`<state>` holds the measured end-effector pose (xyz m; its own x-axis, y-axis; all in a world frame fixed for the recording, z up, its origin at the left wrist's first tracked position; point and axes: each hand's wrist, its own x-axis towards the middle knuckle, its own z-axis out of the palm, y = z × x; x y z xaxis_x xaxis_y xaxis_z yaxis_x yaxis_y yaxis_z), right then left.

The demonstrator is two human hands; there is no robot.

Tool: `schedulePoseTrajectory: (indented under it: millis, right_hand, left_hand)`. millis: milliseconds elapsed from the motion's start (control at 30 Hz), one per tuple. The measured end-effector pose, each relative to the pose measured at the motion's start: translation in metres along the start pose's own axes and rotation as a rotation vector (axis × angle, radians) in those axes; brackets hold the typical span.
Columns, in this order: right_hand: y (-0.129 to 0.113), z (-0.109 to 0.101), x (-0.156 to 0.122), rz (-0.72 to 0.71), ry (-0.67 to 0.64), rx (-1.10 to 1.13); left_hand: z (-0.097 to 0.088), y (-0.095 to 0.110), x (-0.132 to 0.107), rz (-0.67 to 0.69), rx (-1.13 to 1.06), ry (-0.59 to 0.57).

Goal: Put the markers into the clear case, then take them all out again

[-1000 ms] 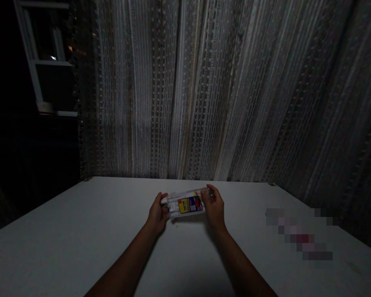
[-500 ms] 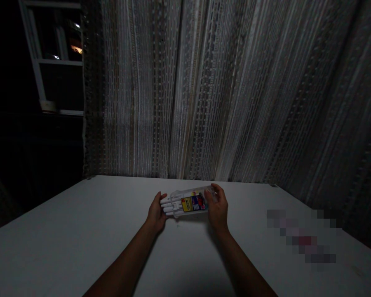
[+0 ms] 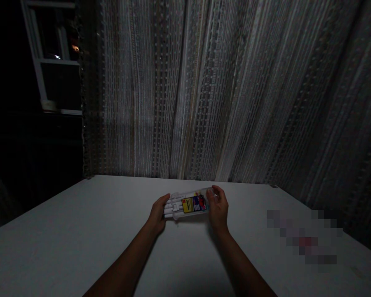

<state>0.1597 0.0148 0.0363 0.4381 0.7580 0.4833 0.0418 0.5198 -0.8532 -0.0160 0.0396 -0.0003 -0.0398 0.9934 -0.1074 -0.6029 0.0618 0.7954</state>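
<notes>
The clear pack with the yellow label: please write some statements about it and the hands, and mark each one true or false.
1. Both hands hold the clear pack, the left hand at one end and the right hand at the other. True.
2. White sticks show at the end of the pack near the left hand. True.
3. The pack lies alone on the white table, with no hand touching it. False: both hands grip it.
4. A plain bare wall stands behind the table. False: a striped curtain hangs there.
5. The label on the pack is all green. False: it is yellow with red and dark parts.
</notes>
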Motion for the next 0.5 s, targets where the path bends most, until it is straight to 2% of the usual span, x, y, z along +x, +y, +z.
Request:
schedulePoseTrajectory:
  millis: [267, 500]
  right_hand:
    - [0.016, 0.001, 0.003, 0.082, -0.009, 0.036]
    - [0.016, 0.003, 0.002, 0.144, -0.033, 0.055]
  left_hand:
    - [-0.002, -0.006, 0.003, 0.212, 0.166, 0.125]
    - [-0.003, -0.001, 0.008, 0.262, 0.268, 0.210]
